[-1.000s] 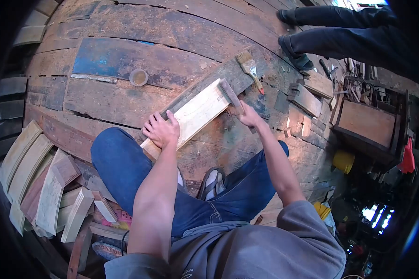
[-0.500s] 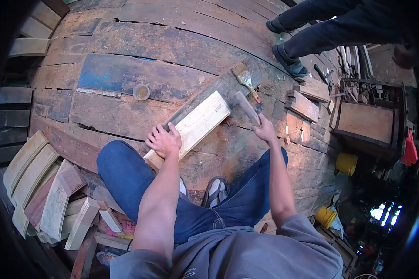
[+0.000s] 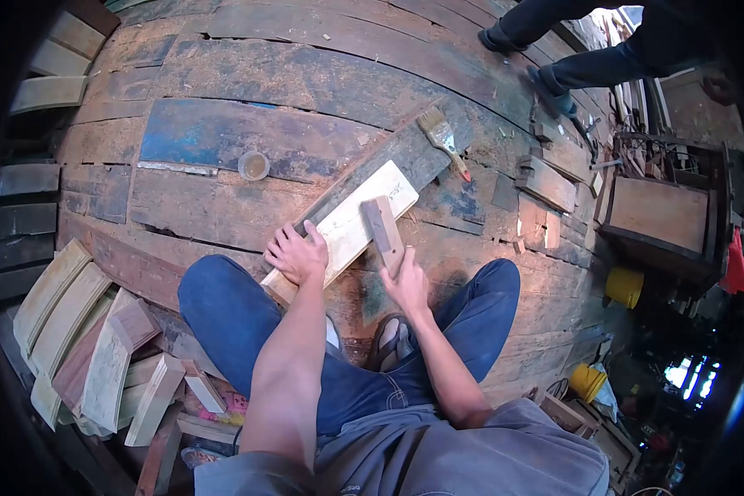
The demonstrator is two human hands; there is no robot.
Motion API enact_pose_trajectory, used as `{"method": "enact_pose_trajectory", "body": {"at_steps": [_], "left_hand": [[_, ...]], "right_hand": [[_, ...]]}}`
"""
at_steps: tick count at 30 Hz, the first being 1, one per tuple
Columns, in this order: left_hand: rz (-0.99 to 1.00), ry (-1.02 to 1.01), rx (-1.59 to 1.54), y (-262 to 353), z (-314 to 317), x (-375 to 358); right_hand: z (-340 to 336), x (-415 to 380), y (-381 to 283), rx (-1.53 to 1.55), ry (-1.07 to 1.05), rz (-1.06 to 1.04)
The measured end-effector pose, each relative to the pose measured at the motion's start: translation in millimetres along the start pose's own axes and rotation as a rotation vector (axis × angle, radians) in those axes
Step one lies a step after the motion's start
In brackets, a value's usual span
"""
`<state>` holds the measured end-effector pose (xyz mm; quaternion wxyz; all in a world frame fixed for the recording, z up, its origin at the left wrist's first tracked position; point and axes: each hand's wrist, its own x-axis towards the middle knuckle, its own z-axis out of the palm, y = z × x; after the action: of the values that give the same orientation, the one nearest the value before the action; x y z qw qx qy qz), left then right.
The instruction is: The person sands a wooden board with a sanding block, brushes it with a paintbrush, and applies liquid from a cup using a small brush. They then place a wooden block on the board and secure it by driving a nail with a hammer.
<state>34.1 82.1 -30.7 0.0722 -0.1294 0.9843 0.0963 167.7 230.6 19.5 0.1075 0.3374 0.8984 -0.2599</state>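
A pale wooden board lies slantwise in front of my knees, on top of a darker plank. My left hand rests on the board's near left end with its fingers spread. My right hand grips the lower end of a brown wooden block that shows a small hole near my fingers. The block's upper end is over the right part of the board; whether it touches is hard to see. Dark marks show near the board's far end. A paintbrush lies on the plank beyond it.
A small cup stands on the plank floor to the left. Cut wood pieces are piled at lower left. Wooden blocks and a wooden cabinet are on the right. Another person's legs are at upper right.
My right hand has brought the wooden block left and nearer, from beyond the board's right end to over the board. My left hand stays put. The other person's legs have shifted right.
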Motion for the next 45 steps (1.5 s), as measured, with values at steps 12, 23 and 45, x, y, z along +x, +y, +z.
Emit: {"method": "enact_pose_trajectory", "body": {"at_steps": [12, 23, 45], "left_hand": [[0.018, 0.035, -0.013, -2, 3, 0], [0.024, -0.002, -0.022, 0, -3, 0], [0.032, 0.077, -0.038, -1, -1, -6]], "right_hand": [[20, -12, -12, -0.042, -0.224, 0.183], [19, -11, -10, -0.006, -0.259, 0.183], [25, -12, -9, 0.159, -0.259, 0.145]]}}
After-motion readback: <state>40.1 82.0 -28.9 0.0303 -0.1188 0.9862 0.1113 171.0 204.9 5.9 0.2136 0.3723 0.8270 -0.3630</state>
